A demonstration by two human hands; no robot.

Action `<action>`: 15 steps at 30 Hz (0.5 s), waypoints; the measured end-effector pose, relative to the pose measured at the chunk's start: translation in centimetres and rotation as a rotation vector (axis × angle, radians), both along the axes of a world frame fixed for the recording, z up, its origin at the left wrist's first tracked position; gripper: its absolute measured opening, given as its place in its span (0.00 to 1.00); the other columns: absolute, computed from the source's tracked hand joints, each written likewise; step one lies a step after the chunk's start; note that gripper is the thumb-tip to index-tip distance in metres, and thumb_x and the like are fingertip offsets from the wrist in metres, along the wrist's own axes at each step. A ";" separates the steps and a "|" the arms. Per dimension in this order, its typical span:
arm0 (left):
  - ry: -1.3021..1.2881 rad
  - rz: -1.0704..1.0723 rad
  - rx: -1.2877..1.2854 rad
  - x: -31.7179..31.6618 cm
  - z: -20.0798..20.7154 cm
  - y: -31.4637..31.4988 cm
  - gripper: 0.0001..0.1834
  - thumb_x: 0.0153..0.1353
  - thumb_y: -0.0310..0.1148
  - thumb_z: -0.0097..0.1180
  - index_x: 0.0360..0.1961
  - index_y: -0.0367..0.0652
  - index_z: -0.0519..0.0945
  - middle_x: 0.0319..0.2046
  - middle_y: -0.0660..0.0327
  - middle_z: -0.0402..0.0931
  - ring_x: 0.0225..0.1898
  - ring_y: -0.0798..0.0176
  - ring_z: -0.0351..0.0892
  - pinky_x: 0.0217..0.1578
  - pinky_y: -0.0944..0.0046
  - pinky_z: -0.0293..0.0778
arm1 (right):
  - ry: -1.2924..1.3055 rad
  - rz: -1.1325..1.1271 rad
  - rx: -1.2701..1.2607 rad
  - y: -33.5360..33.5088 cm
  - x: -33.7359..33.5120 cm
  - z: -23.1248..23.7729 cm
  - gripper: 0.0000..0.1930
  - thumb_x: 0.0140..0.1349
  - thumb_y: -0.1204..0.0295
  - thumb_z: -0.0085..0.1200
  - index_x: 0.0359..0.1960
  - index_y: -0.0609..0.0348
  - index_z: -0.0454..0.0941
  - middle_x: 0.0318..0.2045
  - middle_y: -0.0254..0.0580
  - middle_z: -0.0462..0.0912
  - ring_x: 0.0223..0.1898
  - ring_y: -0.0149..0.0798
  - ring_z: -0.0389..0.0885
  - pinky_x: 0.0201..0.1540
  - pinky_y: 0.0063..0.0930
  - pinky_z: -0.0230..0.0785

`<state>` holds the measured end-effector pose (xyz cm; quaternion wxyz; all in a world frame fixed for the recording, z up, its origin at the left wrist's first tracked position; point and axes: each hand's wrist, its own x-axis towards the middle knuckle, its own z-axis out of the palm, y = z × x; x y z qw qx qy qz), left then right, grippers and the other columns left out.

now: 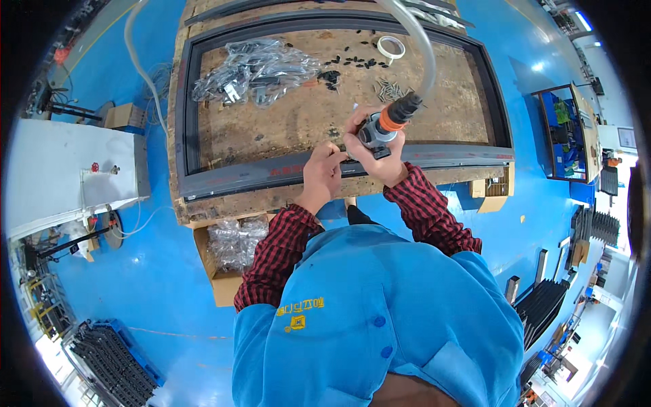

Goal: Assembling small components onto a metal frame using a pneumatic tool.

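My right hand is wrapped round an air screwdriver, grey with an orange collar and a black hose fitting. The tool stands over the near bar of a dark grey rectangular frame; its tip is hidden by the tool and my hand. Close beside it, my left hand rests at the same bar, thumb and fingertips pressed together. Whatever they pinch is too small to make out. Inside the frame, silver screws lie in a loose pile beyond the screwdriver, with small black plastic pieces scattered farther back.
The frame lies on a wooden workbench. Plastic bags of parts and a roll of white tape sit inside it. A clear air hose arches down to the tool. Below the bench's near edge stands a cardboard box holding plastic-wrapped pieces.
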<state>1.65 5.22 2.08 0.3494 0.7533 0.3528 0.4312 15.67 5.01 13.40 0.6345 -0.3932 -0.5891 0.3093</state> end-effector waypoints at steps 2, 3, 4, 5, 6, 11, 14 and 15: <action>-0.017 0.002 0.050 -0.1 0.0 0.1 0.18 0.48 0.15 0.54 0.37 0.46 0.85 0.34 0.63 0.72 0.35 0.56 0.73 0.34 0.64 0.69 | -0.011 0.000 -0.010 0.1 -0.2 -0.2 0.17 0.52 0.88 0.55 0.44 0.61 0.72 0.35 0.43 0.78 0.33 0.35 0.74 0.37 0.27 0.70; -0.019 0.006 0.049 -0.1 0.2 0.1 0.18 0.48 0.15 0.54 0.37 0.46 0.85 0.34 0.63 0.72 0.35 0.56 0.73 0.34 0.64 0.69 | -0.013 0.004 -0.010 0.1 -0.3 -0.1 0.17 0.52 0.88 0.55 0.44 0.61 0.72 0.35 0.43 0.78 0.33 0.35 0.74 0.37 0.27 0.70; 0.002 0.002 0.041 -0.2 0.4 0.0 0.17 0.48 0.16 0.55 0.37 0.47 0.84 0.34 0.63 0.72 0.36 0.55 0.72 0.34 0.63 0.70 | -0.027 0.027 -0.007 0.1 -0.3 0.0 0.17 0.52 0.88 0.55 0.44 0.61 0.72 0.35 0.42 0.79 0.33 0.35 0.74 0.38 0.27 0.70; 0.023 -0.001 0.032 -0.2 0.6 -0.1 0.17 0.48 0.17 0.56 0.38 0.47 0.84 0.35 0.63 0.72 0.37 0.55 0.72 0.35 0.62 0.71 | -0.040 0.051 -0.004 0.0 -0.4 0.1 0.17 0.52 0.88 0.55 0.44 0.61 0.73 0.36 0.42 0.79 0.34 0.35 0.75 0.39 0.27 0.70; 0.044 -0.004 0.023 -0.3 0.9 -0.2 0.17 0.48 0.18 0.57 0.38 0.47 0.84 0.35 0.62 0.73 0.37 0.55 0.72 0.36 0.61 0.71 | -0.053 0.075 -0.002 -0.1 -0.5 0.2 0.17 0.51 0.88 0.55 0.44 0.61 0.73 0.36 0.42 0.79 0.34 0.35 0.75 0.39 0.26 0.70; 0.109 0.092 0.048 0.2 0.8 0.1 0.17 0.44 0.24 0.63 0.39 0.48 0.83 0.36 0.63 0.73 0.39 0.54 0.72 0.38 0.58 0.72 | -0.169 0.123 -0.004 -0.5 -0.8 -1.2 0.18 0.51 0.88 0.54 0.45 0.61 0.73 0.37 0.41 0.79 0.35 0.35 0.75 0.42 0.26 0.69; 0.176 0.109 0.091 0.2 0.5 1.2 0.18 0.42 0.27 0.66 0.38 0.49 0.82 0.36 0.63 0.73 0.39 0.55 0.72 0.39 0.57 0.72 | -0.168 0.151 -0.025 -0.6 -0.6 -1.0 0.19 0.51 0.88 0.53 0.45 0.61 0.73 0.37 0.41 0.80 0.35 0.36 0.75 0.44 0.26 0.69; 0.234 0.067 0.125 0.0 0.3 1.7 0.18 0.41 0.28 0.67 0.37 0.49 0.82 0.36 0.63 0.74 0.39 0.55 0.72 0.39 0.56 0.72 | -0.127 0.144 -0.048 -0.9 -0.6 -0.6 0.19 0.51 0.88 0.53 0.45 0.61 0.73 0.37 0.41 0.80 0.35 0.36 0.75 0.44 0.25 0.69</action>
